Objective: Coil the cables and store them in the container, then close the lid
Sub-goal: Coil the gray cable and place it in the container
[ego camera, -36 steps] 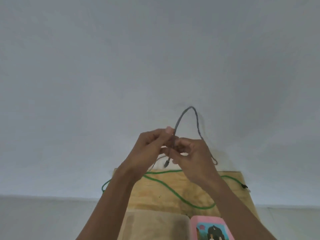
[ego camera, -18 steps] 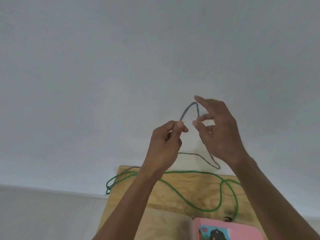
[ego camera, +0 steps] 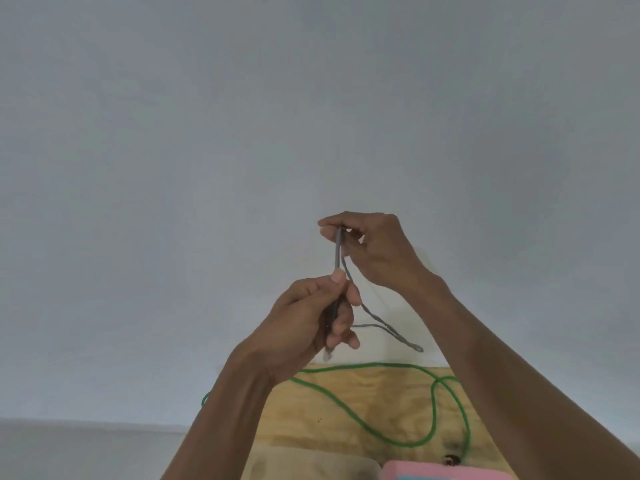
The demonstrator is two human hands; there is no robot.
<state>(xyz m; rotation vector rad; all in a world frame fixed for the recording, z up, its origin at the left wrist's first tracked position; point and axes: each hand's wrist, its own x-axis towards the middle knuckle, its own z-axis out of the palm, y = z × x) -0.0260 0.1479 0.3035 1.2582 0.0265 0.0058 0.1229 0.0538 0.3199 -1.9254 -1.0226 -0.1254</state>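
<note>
The head view is showing two hands held up in front of a pale wall. The left hand (ego camera: pixel 313 315) is curling its fingers round one grey cable (ego camera: pixel 337 252), thumb on top. The right hand (ego camera: pixel 375 249) is sitting higher, pinching the same cable at its bend. Below, one green cable (ego camera: pixel 360 419) is lying in loops on one wooden board (ego camera: pixel 381 403). One clear container (ego camera: pixel 311 465) and one pink lid (ego camera: pixel 443 474) are peeking in at the bottom edge.

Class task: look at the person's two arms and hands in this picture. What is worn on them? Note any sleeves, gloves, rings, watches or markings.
Nothing is worn. The left hand and right hand are bare, with no gloves, and no rings show. Both forearms are bare down to the picture's lower edge: no sleeves, watch, bracelet or markings show. The fingernails look short and unpainted.
</note>
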